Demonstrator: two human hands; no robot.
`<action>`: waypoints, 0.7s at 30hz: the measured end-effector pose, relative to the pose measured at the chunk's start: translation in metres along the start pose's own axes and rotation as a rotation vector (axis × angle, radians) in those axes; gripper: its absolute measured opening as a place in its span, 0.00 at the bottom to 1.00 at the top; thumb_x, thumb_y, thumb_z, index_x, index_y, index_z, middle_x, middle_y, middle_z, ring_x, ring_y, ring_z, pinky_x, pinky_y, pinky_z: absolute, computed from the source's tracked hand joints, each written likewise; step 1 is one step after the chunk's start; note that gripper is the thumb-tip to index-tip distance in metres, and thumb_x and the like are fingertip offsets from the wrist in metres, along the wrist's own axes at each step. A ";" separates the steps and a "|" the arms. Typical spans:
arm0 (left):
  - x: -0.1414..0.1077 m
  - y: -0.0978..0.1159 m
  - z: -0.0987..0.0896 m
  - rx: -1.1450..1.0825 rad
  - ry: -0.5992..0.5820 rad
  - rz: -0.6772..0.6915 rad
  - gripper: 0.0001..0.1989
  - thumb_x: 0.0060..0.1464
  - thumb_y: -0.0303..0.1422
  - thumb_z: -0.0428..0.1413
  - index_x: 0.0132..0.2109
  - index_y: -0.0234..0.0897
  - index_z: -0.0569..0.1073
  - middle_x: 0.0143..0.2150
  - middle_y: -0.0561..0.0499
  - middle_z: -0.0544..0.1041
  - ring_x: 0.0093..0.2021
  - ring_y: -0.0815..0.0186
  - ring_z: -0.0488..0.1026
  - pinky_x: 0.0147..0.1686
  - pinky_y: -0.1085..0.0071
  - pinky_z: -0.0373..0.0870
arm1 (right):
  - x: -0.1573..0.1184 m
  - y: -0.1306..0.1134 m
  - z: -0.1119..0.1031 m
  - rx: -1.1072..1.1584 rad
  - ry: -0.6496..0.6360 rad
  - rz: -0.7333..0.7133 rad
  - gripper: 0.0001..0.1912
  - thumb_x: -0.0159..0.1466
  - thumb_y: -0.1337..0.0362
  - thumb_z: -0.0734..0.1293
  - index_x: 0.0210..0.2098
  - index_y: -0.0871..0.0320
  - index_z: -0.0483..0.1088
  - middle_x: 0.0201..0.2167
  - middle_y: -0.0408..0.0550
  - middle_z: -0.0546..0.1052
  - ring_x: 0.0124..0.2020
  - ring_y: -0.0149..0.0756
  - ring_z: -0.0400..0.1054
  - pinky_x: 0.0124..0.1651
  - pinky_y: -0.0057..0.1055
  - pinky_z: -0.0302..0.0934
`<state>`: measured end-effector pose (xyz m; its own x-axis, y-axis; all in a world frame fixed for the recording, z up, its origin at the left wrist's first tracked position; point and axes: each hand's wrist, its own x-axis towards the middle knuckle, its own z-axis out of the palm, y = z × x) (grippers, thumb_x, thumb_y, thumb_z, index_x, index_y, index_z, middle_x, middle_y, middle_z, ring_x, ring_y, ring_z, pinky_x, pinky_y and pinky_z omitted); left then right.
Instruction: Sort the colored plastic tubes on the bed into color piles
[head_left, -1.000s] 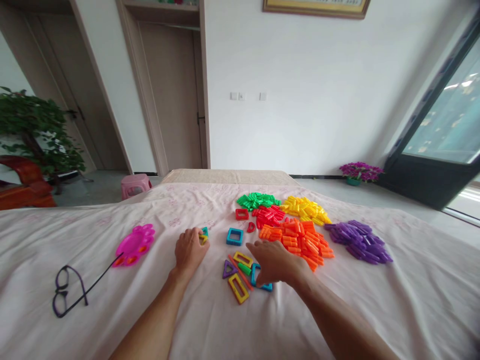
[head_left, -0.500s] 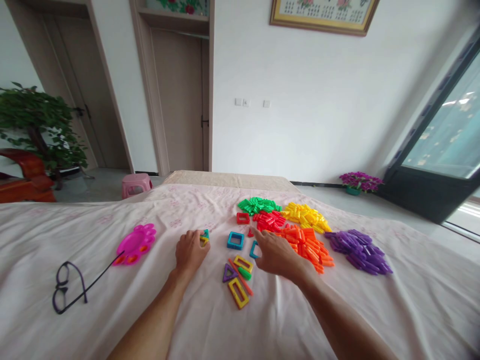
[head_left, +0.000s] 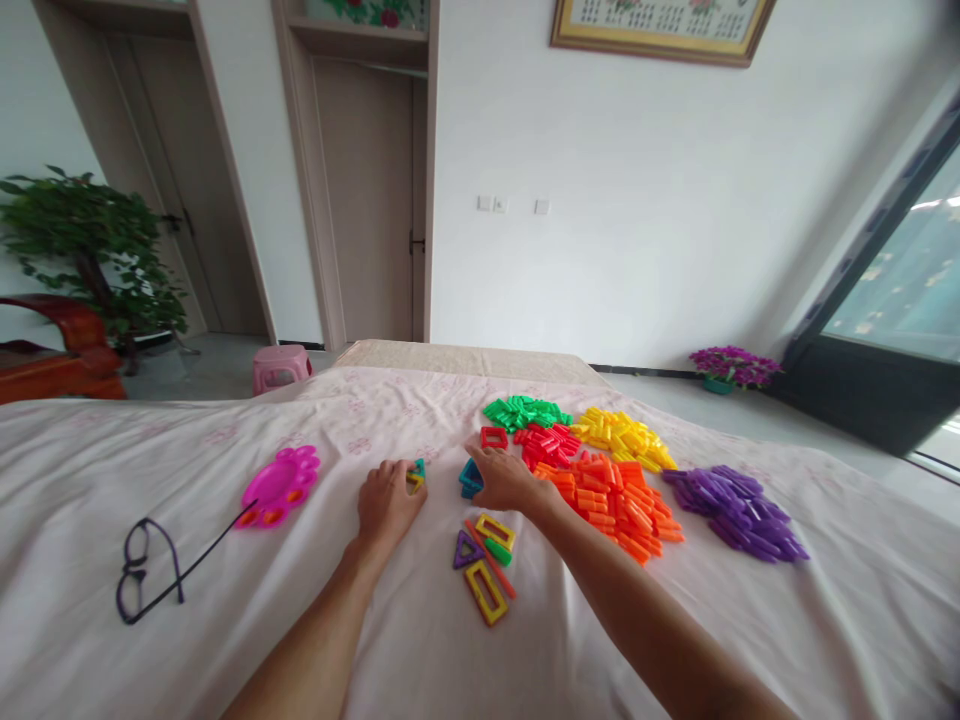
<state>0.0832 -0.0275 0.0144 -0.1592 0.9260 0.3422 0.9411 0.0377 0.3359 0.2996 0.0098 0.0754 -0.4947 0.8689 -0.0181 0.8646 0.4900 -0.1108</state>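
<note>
My left hand (head_left: 388, 498) is closed around a small stack of teal and yellow magnetic pieces (head_left: 416, 475), its fingers wrapped over the left side. To the right, my right hand (head_left: 501, 478) reaches over blue square frames (head_left: 470, 480) and covers part of them; its fingers are bent round their right side. A red frame (head_left: 493, 437) lies just beyond that hand. Nearer me are two yellow rectangular frames (head_left: 486, 593), a purple triangle (head_left: 467, 549), a green piece (head_left: 498, 551) and a thin orange stick (head_left: 502, 577).
Piles of green (head_left: 527, 411), red (head_left: 547, 444), yellow (head_left: 624, 438), orange (head_left: 619, 505) and purple (head_left: 736, 510) sticks lie at the right. A pink palette (head_left: 279, 487) and black glasses (head_left: 135, 570) sit on the cloth (head_left: 187, 660) at the left.
My right hand has moved left from beside the red pile to the blue frames. The second blue frame no longer shows separately at the right. My left hand stays at the teal and yellow pieces.
</note>
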 end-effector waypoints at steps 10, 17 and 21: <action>0.002 0.002 -0.001 -0.011 -0.014 -0.006 0.17 0.55 0.37 0.56 0.51 0.40 0.77 0.49 0.45 0.77 0.48 0.56 0.72 0.47 0.64 0.64 | 0.020 0.001 0.008 0.083 -0.020 -0.095 0.50 0.52 0.62 0.73 0.70 0.64 0.53 0.60 0.65 0.70 0.58 0.55 0.67 0.57 0.41 0.62; 0.001 0.004 -0.003 -0.004 -0.006 -0.007 0.17 0.55 0.36 0.56 0.51 0.39 0.77 0.48 0.44 0.77 0.48 0.55 0.72 0.48 0.64 0.64 | 0.040 0.046 -0.022 0.120 0.103 -0.065 0.38 0.57 0.59 0.73 0.65 0.59 0.64 0.58 0.57 0.73 0.58 0.47 0.67 0.59 0.36 0.60; 0.001 0.005 -0.005 0.000 -0.023 -0.019 0.16 0.56 0.36 0.56 0.51 0.40 0.77 0.49 0.44 0.77 0.49 0.55 0.72 0.48 0.64 0.64 | 0.058 0.074 -0.028 -0.044 0.047 0.002 0.46 0.52 0.61 0.77 0.68 0.60 0.60 0.61 0.60 0.70 0.62 0.52 0.63 0.63 0.41 0.56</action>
<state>0.0859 -0.0286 0.0208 -0.1705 0.9336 0.3151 0.9379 0.0557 0.3425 0.3369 0.0982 0.0942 -0.4896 0.8715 0.0288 0.8689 0.4903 -0.0673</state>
